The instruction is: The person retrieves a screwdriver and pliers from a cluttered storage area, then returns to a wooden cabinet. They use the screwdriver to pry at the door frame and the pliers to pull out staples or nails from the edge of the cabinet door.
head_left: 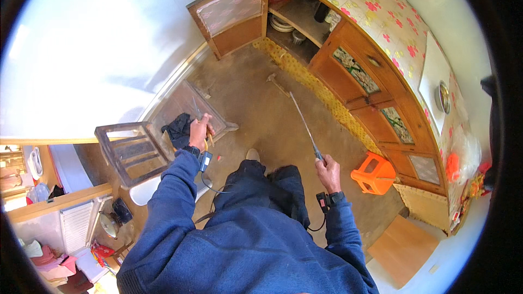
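Note:
My left hand is closed around what look like yellow-handled scissors, a narrow pointed blade rising past the fingers. It is over a low wooden stool or small table, beside a bunched black cloth. In my right hand is a long thin metal tool with a dark handle, its tip angled forward and left above the floor. Whether it is a file or a narrow saw I cannot tell. Near that tip a hammer lies on the floor.
A wooden cabinet runs along the right, one door swung open, plates inside. An orange plastic stool stands before it. To my left is a dark wooden chair frame. A brown board lies at lower right.

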Motion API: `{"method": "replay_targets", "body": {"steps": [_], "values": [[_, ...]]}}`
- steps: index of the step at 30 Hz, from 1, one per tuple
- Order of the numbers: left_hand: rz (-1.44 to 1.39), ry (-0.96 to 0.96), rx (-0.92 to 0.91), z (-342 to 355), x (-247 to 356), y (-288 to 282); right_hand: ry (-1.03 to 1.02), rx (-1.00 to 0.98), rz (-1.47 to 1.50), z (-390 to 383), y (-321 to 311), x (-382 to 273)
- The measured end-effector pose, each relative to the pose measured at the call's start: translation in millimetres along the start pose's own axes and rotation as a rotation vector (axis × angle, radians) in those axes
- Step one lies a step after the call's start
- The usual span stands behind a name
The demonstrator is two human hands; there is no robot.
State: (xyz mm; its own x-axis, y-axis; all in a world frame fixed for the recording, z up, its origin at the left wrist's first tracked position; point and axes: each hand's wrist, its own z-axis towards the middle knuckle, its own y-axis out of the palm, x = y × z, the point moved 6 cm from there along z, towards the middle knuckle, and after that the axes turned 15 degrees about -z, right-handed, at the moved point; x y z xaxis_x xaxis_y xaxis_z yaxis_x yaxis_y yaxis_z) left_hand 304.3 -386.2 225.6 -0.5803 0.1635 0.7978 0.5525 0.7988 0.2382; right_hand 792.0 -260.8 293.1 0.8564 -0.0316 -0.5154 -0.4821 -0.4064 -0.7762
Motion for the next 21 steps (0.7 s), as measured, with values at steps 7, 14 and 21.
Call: {"method": "replay_targets", "body": {"steps": [7,14,21], "values": [[-0.031,0.008,0.105,110,9,93,-0.121,0.026,0.104,186,-30,-93],[-0.016,0.427,0.393,232,42,125,-0.169,-0.076,0.177,373,-20,-138],[0.021,0.729,0.466,360,113,123,-0.299,-0.129,0.296,490,36,-159]]}}
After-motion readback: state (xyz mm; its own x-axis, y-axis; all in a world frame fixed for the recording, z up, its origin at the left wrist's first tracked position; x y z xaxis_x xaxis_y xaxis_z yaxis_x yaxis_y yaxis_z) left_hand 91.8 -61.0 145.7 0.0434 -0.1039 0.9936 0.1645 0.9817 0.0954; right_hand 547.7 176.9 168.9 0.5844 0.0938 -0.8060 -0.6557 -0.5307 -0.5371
